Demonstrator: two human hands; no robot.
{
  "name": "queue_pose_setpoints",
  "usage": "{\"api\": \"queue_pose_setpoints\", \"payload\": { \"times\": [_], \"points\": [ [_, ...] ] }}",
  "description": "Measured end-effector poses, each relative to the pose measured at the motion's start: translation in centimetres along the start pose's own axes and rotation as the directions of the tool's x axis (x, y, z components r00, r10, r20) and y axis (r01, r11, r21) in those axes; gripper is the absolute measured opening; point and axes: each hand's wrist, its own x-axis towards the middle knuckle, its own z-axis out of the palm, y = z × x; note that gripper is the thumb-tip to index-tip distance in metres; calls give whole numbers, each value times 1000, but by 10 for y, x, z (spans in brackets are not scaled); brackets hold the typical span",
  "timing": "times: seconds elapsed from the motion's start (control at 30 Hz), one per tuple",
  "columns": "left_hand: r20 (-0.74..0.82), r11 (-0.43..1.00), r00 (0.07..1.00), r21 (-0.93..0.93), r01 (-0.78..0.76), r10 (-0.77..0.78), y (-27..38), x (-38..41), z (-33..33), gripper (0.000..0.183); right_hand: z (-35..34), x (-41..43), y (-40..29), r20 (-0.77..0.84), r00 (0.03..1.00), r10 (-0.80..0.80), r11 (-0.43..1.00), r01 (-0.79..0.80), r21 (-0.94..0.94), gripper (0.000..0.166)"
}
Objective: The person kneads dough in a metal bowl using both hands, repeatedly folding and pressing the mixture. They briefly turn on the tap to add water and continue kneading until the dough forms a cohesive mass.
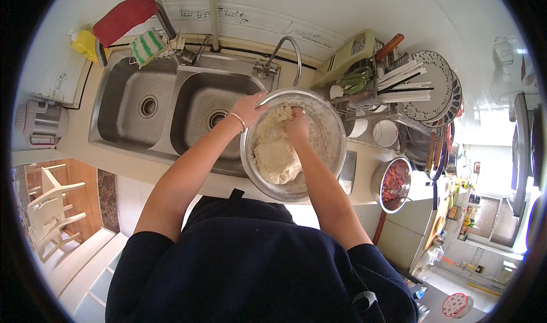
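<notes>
A wide stainless steel bowl [335,152] stands at the right edge of the double sink, holding a pale mass of flour dough [273,156]. My left hand [249,108] grips the bowl's upper left rim, with a bracelet on the wrist. Inside the bowl, my right hand [298,124] presses into the crumbly upper part of the dough, its fingertips partly hidden. Flour residue coats the inner wall on the right.
Two steel sink basins [132,105] lie to the left, with a curved faucet [295,58] behind. A dish rack with plates [427,83] and chopsticks [401,75] stands at right. Near the counter's edge is a pot of minced meat [393,181].
</notes>
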Motion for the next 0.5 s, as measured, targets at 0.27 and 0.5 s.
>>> {"api": "queue_pose_setpoints", "payload": {
  "times": [0.27,0.5],
  "points": [
    [50,978,982,111,174,-181,9,-23,-3,46,28,-63,-20,84,909,-409,732,382,-564,35],
    [-35,989,994,99,109,-106,-2,-26,7,44,-17,-83,-21,376,816,-440,722,570,-393,33]
  ]
}}
